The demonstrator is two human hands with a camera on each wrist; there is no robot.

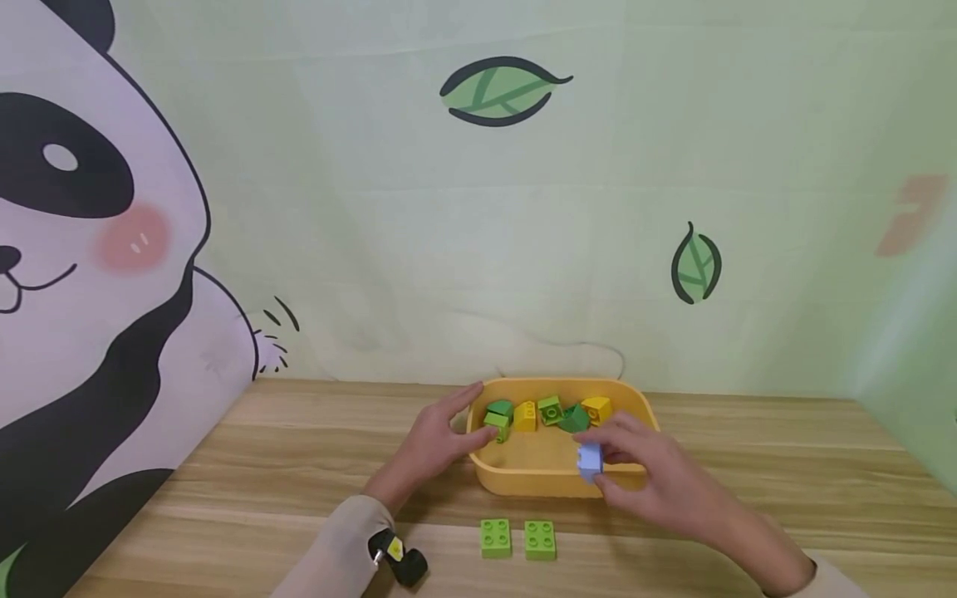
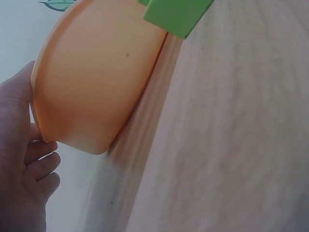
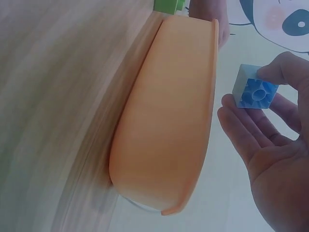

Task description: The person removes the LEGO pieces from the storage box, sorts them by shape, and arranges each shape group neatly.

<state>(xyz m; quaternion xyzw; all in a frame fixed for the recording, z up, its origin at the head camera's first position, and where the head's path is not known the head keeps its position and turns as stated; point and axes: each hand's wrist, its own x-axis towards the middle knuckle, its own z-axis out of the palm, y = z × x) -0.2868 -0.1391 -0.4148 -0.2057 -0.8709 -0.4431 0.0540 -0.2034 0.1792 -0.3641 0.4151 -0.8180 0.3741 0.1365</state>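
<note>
My right hand (image 1: 661,473) pinches a light blue toy brick (image 1: 590,461) between thumb and fingers, over the near right part of a yellow-orange plastic bin (image 1: 523,482). Its hollow underside faces the right wrist camera, where the blue brick (image 3: 256,89) is held above the rim. With my left hand (image 1: 437,440) I grip the bin's left end, thumb over the rim; the left wrist view shows the fingers of the left hand (image 2: 21,154) curled at the outer side. Inside the bin lie several loose bricks, among them a yellow one (image 1: 527,416) and a dark green one (image 1: 575,419).
Two light green bricks (image 1: 495,538) (image 1: 540,540) stand apart, studs up, on the wooden table (image 1: 224,515) in front of the bin. Behind the table hangs a pale green backdrop (image 1: 359,208) with a panda and leaves. A black strap device (image 1: 399,558) is on the left wrist.
</note>
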